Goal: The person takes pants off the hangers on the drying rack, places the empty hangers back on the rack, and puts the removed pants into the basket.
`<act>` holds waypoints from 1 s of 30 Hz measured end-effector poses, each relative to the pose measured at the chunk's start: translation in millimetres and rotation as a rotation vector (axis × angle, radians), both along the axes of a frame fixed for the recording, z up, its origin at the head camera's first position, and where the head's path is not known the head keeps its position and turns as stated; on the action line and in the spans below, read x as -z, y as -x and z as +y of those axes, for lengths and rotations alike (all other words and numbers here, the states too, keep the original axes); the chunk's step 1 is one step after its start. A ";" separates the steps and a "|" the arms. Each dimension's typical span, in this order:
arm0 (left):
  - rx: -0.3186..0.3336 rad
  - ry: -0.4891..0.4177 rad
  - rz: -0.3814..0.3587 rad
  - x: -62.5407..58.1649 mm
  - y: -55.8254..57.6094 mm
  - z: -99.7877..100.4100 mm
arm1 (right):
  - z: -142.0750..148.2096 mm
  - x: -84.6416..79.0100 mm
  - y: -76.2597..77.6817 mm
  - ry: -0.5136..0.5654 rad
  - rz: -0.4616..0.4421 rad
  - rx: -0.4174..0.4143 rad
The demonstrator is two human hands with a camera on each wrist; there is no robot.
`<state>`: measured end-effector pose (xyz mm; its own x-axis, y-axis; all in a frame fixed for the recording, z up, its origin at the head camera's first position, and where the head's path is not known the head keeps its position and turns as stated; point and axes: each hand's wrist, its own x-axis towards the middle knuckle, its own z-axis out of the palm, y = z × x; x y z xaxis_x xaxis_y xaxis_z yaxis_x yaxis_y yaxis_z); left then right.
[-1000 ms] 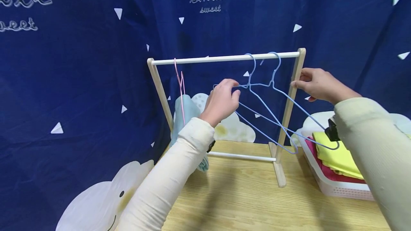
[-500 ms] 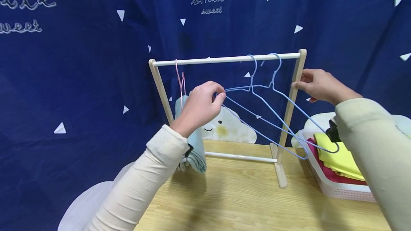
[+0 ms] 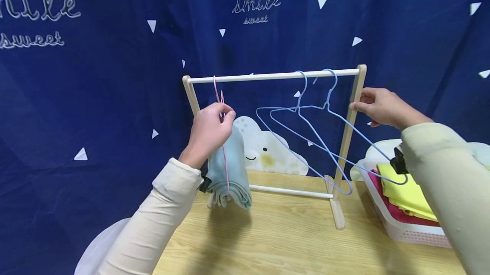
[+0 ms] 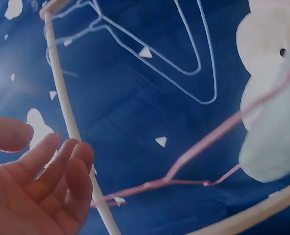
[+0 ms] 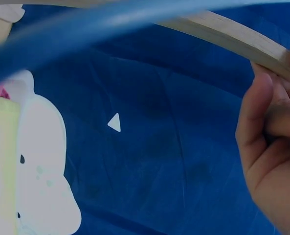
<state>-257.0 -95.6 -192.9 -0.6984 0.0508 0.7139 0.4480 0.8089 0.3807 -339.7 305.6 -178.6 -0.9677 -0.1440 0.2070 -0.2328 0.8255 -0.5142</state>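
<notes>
My left hand (image 3: 209,132) is near the left end of the white top rail (image 3: 260,77), fingers loosely bent and holding nothing in the left wrist view. In the head view it covers part of a pink hanger (image 3: 226,175). A rolled pale blue-green cloth (image 3: 235,160) hangs on that hanger. My right hand (image 3: 384,105) grips the rack's right wooden post (image 3: 347,137), thumb on the near side. In the right wrist view, its curled fingers (image 5: 257,107) meet the wood. Two blue hangers, one left (image 3: 305,84) and one right (image 3: 336,83), hang bare from the rail.
On the right of the wooden table (image 3: 283,232) stands a pink-and-white basket (image 3: 417,237) with folded yellow cloth (image 3: 407,194) and red cloth (image 3: 406,215). A dark blue curtain (image 3: 115,96) hangs behind the rack. The right blue hanger reaches out toward my right forearm.
My left hand has left the blue hangers' left ends and moved left, to the pink hanger. The left blue hanger sways slightly. My right hand stays on the post.
</notes>
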 end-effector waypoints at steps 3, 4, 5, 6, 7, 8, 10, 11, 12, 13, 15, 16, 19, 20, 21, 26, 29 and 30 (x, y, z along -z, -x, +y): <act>-0.049 -0.046 -0.008 3.5 3.7 -9.4 | -0.5 0.6 0.3 0.001 0.000 0.001; -0.064 -0.063 -0.019 4.6 5.4 -12.2 | -0.5 0.7 0.4 0.002 0.001 0.002; -0.079 -0.079 -0.032 5.7 7.3 -15.0 | -0.4 0.8 0.6 0.003 0.001 0.002; -0.094 -0.094 -0.049 6.9 9.3 -17.6 | -0.3 0.8 0.8 0.003 0.002 0.001; -0.108 -0.110 -0.073 7.9 11.3 -20.0 | -0.2 0.9 0.9 0.004 0.002 0.001; -0.123 -0.124 -0.096 9.0 13.5 -22.4 | -0.1 1.0 1.0 0.003 0.001 0.001; -0.152 -0.148 -0.145 11.2 19.0 -26.9 | 0.2 1.1 1.0 0.001 0.001 0.001; -0.161 -0.162 -0.172 12.1 21.9 -29.1 | 0.5 1.2 0.8 0.000 0.001 0.000; -0.164 -0.182 -0.205 12.6 24.6 -31.0 | 0.7 1.2 0.5 -0.001 0.001 0.000; -0.164 -0.202 -0.240 13.0 27.1 -32.9 | 0.8 1.2 0.2 0.000 0.000 -0.001; -0.162 -0.238 -0.315 13.6 32.1 -36.2 | 1.0 1.2 0.0 0.002 0.001 -0.004; -0.158 -0.259 -0.354 13.6 34.0 -37.2 | 0.9 1.2 -0.1 0.005 0.002 -0.007; -0.142 -0.305 -0.446 13.3 39.5 -37.5 | 1.0 1.2 -0.1 0.008 0.008 -0.010; -0.139 -0.314 -0.465 13.2 41.4 -36.6 | 1.1 1.3 -0.1 0.009 0.010 -0.010; -0.135 -0.322 -0.480 12.7 42.9 -35.4 | 1.1 1.4 -0.1 0.010 0.011 -0.010; -0.135 -0.297 -0.514 9.9 50.5 -29.7 | 0.5 2.3 0.4 0.014 0.002 -0.008; -0.140 -0.281 -0.528 7.1 56.0 -25.0 | 0.2 2.9 0.5 0.014 0.002 -0.005; -0.143 -0.281 -0.534 6.1 58.1 -23.1 | 0.1 3.0 0.4 0.015 0.002 -0.004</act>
